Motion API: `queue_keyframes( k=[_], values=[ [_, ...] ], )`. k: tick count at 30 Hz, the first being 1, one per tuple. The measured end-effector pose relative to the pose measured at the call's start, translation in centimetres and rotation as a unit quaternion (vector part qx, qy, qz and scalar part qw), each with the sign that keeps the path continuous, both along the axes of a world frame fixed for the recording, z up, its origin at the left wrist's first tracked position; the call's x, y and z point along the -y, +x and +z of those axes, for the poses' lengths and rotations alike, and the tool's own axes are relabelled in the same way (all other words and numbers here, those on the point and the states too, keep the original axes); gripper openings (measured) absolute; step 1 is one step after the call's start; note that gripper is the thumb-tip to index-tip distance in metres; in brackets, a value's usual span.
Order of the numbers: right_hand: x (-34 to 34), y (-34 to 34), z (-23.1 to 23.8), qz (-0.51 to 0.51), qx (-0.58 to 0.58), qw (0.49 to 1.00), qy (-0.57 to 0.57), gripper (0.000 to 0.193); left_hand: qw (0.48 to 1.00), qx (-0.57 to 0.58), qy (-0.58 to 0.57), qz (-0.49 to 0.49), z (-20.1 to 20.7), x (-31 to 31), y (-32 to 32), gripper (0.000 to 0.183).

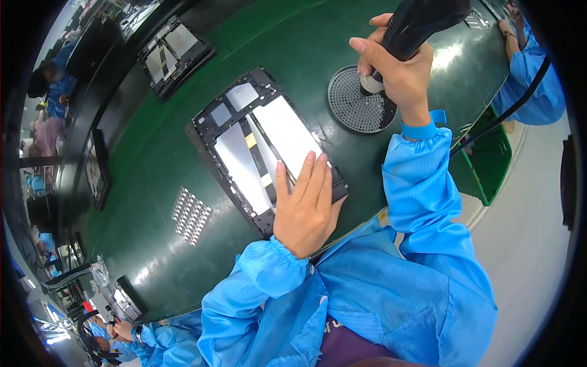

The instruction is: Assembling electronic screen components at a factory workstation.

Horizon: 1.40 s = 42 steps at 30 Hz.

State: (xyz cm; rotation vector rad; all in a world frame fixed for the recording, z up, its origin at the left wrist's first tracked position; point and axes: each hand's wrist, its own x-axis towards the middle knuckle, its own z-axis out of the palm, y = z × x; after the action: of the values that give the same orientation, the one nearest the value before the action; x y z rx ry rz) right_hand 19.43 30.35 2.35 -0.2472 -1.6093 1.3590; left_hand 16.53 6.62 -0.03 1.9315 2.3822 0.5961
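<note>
An opened tablet-like device point(281, 125), with silver battery panels in a black frame, lies at a slant on the green bench. Flat across its near right end rests my left hand point(306, 211), fingers stretched out and holding nothing. My right hand point(400, 82) is wrapped round a black electric screwdriver point(422, 27), its tip pointing down. Beneath that tip is a round grey tray point(351, 107) with a grid of holes and dark screws along its right side. Whether the tip touches a screw cannot be made out. A blue band circles my right wrist.
A sheet of small parts point(192, 215) lies left of the device. Another opened device point(174, 58) sits at the far left. A black cable point(532, 92) crosses right of my arm, near a green bin point(489, 162). Co-workers in blue sleeves sit at right point(529, 79) and lower left point(165, 342).
</note>
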Motion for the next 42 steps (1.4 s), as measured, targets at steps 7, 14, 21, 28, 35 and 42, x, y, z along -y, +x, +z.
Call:
queue_keyframes(
  k=[7,14,21,28,35,42],
  values=[
    [-0.4,-0.1,-0.7,-0.018,0.02,0.999,-0.017,0.029,0.998,0.056,0.0,0.012,0.9,-0.7,-0.4,0.058],
    [-1.2,0.1,-0.9,-0.002,0.008,1.0,0.004,0.028,0.941,0.093,0.246,0.214,-0.4,1.2,-8.3,0.057],
    [-1.6,0.2,-0.8,0.005,0.0,1.0,-0.009,0.026,0.857,0.33,0.323,0.23,-2.1,0.4,-9.3,0.064],
    [-2.5,0.6,-0.5,-0.002,0.001,1.0,-0.024,0.026,0.84,0.302,0.354,0.278,-0.2,0.6,-9.5,0.031],
    [-3.4,1.0,-0.6,0.008,-0.007,1.0,-0.021,0.027,0.819,0.334,0.349,0.312,1.2,3.0,-9.6,0.02],
    [-1.8,0.6,0.1,-0.039,0.043,0.997,-0.043,0.03,0.859,0.284,0.264,0.334,-0.1,7.7,-9.4,0.014]
  ],
)
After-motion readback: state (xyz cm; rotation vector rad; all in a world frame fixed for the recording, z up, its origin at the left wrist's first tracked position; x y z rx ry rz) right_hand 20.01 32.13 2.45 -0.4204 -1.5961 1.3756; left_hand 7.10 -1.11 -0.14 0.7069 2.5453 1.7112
